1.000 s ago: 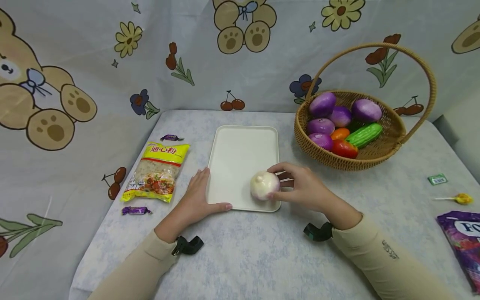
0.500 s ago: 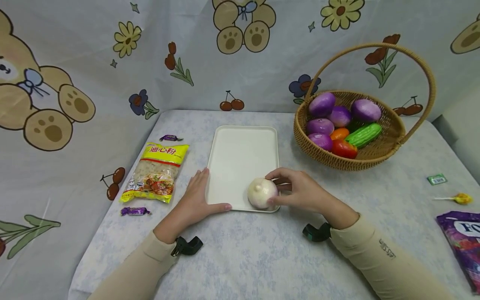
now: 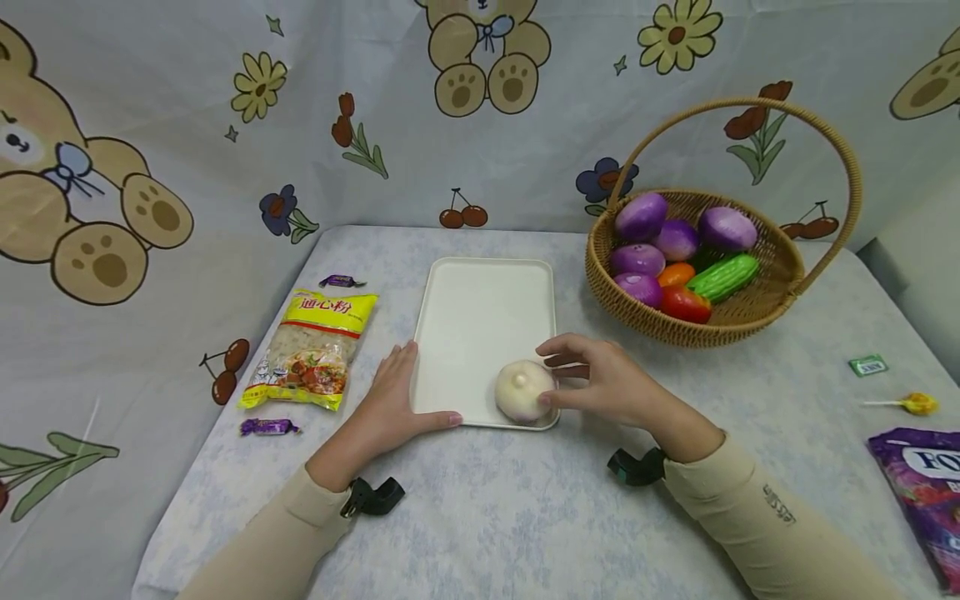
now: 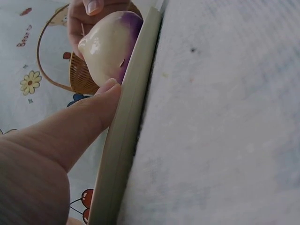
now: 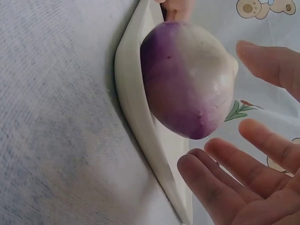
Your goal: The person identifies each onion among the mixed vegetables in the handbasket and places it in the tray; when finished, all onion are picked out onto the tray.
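we're opening the right hand (image 3: 611, 385) now: fingers are spreading off the onion (image 3: 522, 390), thumb barely touching, where a second ago they were wrapping it. left hand (image 3: 393, 402) is lying flat, thumb bracing the tray (image 3: 480, 308) edge. onion is sitting in the tray's near right corner, looks released. basket (image 3: 750, 312) untouched on the tabletop (image 3: 510, 517).

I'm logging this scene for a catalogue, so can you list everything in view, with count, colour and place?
onion: 1, white and purple, near right corner of tray
tray: 1, white, table centre
basket: 1, wicker, right rear, holds vegetables
pasta bag: 1, yellow, left of tray
candies: 2, purple, by pasta bag
lollipop: 1, yellow, far right
green packet: 1, far right
purple bag: 1, right edge
left hand: rests on tray's left edge
right hand: fingers spread beside onion
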`<state>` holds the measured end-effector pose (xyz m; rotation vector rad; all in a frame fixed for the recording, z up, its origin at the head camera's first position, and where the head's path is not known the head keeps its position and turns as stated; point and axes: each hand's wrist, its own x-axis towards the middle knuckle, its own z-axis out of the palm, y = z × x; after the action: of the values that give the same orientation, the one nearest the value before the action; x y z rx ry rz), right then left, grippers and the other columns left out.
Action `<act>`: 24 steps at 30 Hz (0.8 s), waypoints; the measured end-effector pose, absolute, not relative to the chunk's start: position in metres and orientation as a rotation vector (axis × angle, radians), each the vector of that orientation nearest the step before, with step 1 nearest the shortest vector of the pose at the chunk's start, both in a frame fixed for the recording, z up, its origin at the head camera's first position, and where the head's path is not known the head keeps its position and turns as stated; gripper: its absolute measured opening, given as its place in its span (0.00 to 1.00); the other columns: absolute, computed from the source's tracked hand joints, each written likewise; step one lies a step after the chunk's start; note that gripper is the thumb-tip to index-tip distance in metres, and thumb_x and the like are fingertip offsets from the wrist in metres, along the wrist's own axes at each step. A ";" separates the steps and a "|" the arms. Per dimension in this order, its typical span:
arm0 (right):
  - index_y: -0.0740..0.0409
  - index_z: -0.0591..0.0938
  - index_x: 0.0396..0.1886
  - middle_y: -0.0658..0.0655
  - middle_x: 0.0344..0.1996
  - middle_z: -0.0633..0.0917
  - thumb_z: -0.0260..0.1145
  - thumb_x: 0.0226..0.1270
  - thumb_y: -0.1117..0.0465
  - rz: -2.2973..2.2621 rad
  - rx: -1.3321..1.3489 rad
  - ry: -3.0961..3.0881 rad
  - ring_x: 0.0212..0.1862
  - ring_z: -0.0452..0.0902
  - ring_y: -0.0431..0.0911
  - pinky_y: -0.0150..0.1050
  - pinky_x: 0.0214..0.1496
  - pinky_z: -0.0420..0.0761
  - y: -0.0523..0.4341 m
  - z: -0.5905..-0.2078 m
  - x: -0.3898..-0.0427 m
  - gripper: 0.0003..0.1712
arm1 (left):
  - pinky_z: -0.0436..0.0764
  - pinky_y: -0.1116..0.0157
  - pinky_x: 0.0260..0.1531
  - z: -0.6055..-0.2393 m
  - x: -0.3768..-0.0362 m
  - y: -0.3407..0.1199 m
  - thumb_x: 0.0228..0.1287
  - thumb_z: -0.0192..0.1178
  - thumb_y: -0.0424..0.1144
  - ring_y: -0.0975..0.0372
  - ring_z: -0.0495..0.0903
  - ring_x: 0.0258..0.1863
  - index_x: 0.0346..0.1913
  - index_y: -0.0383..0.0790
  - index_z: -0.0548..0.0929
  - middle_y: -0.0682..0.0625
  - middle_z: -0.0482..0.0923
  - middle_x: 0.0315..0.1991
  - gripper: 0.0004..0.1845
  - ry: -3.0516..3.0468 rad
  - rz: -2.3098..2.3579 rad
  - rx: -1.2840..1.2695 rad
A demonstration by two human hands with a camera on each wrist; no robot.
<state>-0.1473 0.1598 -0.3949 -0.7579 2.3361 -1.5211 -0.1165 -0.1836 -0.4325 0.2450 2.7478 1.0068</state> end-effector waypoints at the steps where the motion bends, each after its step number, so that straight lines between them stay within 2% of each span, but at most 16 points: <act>1: 0.68 0.81 0.61 0.63 0.58 0.84 0.85 0.57 0.62 -1.519 -0.764 2.347 0.59 0.83 0.59 0.57 0.63 0.79 0.160 -0.394 -0.147 0.35 | 0.43 0.41 0.77 -0.432 -0.117 -0.183 0.49 0.77 0.72 0.46 0.32 0.83 0.85 0.33 0.40 0.37 0.37 0.85 0.77 2.747 1.007 0.242; 10: 0.65 0.82 0.60 0.65 0.58 0.84 0.84 0.60 0.59 -1.490 -0.799 2.439 0.57 0.84 0.59 0.56 0.62 0.80 0.163 -0.386 -0.144 0.31 | 0.43 0.40 0.77 -0.433 -0.114 -0.183 0.49 0.77 0.72 0.46 0.32 0.83 0.85 0.34 0.40 0.38 0.37 0.85 0.77 2.742 0.995 0.230; 17: 0.62 0.83 0.59 0.59 0.55 0.86 0.83 0.61 0.61 -1.492 -0.833 2.521 0.56 0.84 0.61 0.53 0.60 0.82 0.169 -0.373 -0.144 0.29 | 0.44 0.40 0.76 -0.433 -0.115 -0.182 0.49 0.77 0.72 0.47 0.33 0.83 0.85 0.34 0.40 0.38 0.37 0.85 0.77 2.740 1.003 0.224; 24: 0.63 0.83 0.60 0.57 0.55 0.85 0.82 0.63 0.62 -1.486 -0.837 2.592 0.57 0.84 0.55 0.51 0.60 0.82 0.177 -0.353 -0.149 0.27 | 0.44 0.40 0.77 -0.432 -0.115 -0.182 0.49 0.77 0.71 0.46 0.33 0.83 0.85 0.33 0.40 0.37 0.38 0.85 0.77 2.743 0.996 0.223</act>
<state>-0.1492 0.1774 -0.3526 -0.8372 2.5917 -1.4860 -0.1151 -0.1815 -0.4320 0.2232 2.7425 0.9962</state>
